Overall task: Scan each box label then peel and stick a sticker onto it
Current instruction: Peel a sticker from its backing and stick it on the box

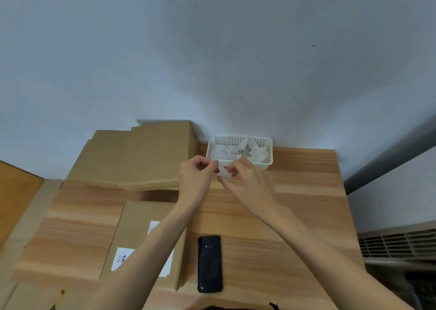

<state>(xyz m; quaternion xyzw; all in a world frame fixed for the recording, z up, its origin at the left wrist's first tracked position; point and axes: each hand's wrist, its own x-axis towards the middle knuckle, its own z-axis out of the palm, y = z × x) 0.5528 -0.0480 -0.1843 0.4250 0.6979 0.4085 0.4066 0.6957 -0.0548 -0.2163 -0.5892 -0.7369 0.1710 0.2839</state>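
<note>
Now the left hand [200,168] and the right hand [245,180] both pinch a small white sticker [223,171] above the table [295,215] near the basket [239,140], so the peeling should probably go slowly from one corner, before it is pressed onto the box [139,229] lying near the scanner [209,263].

- Desk [295,206]: light wood-grain top, set against the wall.
- Wall [212,50]: pale grey-white, with a few small dark specks.
- Basket [269,162]: white perforated plastic, at the far edge of the desk, touching the wall; holds crumpled white scraps.
- Vent grille [396,243]: slatted, low on the right, beside the desk.
- Dark bar [389,158]: runs diagonally along the right-hand wall.
</note>
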